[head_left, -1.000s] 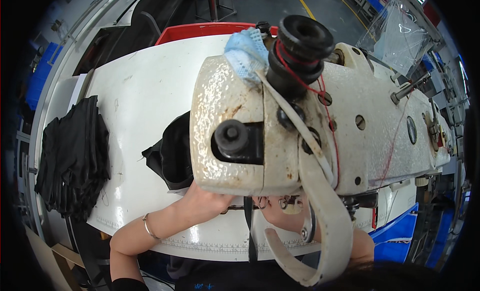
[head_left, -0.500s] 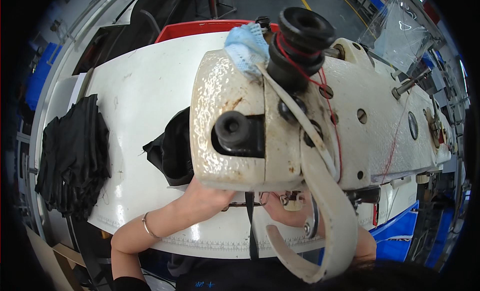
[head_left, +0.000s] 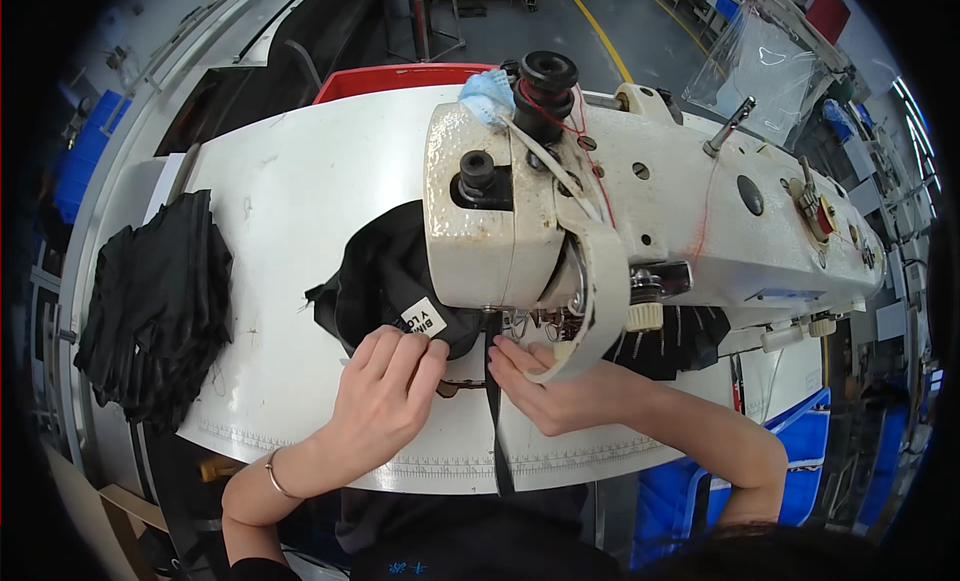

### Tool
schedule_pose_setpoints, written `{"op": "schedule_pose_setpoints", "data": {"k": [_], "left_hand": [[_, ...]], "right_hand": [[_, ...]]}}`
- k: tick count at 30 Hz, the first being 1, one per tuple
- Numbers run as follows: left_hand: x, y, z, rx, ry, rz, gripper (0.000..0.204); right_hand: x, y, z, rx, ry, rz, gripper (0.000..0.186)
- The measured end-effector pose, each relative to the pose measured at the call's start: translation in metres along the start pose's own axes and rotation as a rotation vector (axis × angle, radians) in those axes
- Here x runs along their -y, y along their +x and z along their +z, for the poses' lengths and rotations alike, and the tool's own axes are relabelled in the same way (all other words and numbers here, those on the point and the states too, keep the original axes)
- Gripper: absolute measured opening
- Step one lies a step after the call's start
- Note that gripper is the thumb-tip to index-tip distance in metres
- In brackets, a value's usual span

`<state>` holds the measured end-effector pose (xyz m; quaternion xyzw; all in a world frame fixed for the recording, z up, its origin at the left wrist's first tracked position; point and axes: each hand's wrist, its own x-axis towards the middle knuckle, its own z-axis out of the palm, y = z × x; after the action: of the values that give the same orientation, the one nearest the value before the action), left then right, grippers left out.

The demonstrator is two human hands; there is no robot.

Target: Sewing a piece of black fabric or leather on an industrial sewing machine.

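Note:
A white industrial sewing machine (head_left: 470, 251) stands over black fabric (head_left: 383, 256), which has a white printed label (head_left: 424, 317) on it. My left hand (head_left: 385, 401), wearing a bangle, has its fingers curled onto the fabric's near edge beside the label, pinching it. My right hand (head_left: 545, 391) has its fingers gathered on a narrow black strap (head_left: 499, 441) that runs from below the needle area over the table's front edge; the machine's curved white lever partly covers these fingers. More black fabric (head_left: 670, 351) lies behind the machine's arm on the right.
A pile of black fabric (head_left: 150, 311) lies on the white table (head_left: 260, 191) at the left. A red bin (head_left: 380, 79) stands beyond the table. Blue bins (head_left: 790, 461) are at the lower right. A metal stool (head_left: 418, 6) is on the floor behind.
The view has shifted, so the machine appears higher and smaller and both hands are more visible, along with the white label and the fabric on the right.

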<state>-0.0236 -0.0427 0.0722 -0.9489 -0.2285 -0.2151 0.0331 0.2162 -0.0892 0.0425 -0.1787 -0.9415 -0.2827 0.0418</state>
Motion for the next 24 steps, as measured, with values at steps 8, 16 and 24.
{"op": "schedule_pose_setpoints", "data": {"k": [8,16,24], "left_hand": [[0.001,0.028,0.004,0.003,-0.166,0.091,0.025],[-0.002,0.019,0.012,0.075,0.035,0.250,0.031],[0.025,0.013,0.028,0.080,-0.541,-0.087,0.037]], "right_hand": [[0.020,0.008,0.024,-0.225,0.681,0.760,0.019],[0.041,-0.001,0.020,-0.230,0.437,0.413,0.022],[0.046,-0.002,0.011,-0.193,0.390,0.364,0.017]]}}
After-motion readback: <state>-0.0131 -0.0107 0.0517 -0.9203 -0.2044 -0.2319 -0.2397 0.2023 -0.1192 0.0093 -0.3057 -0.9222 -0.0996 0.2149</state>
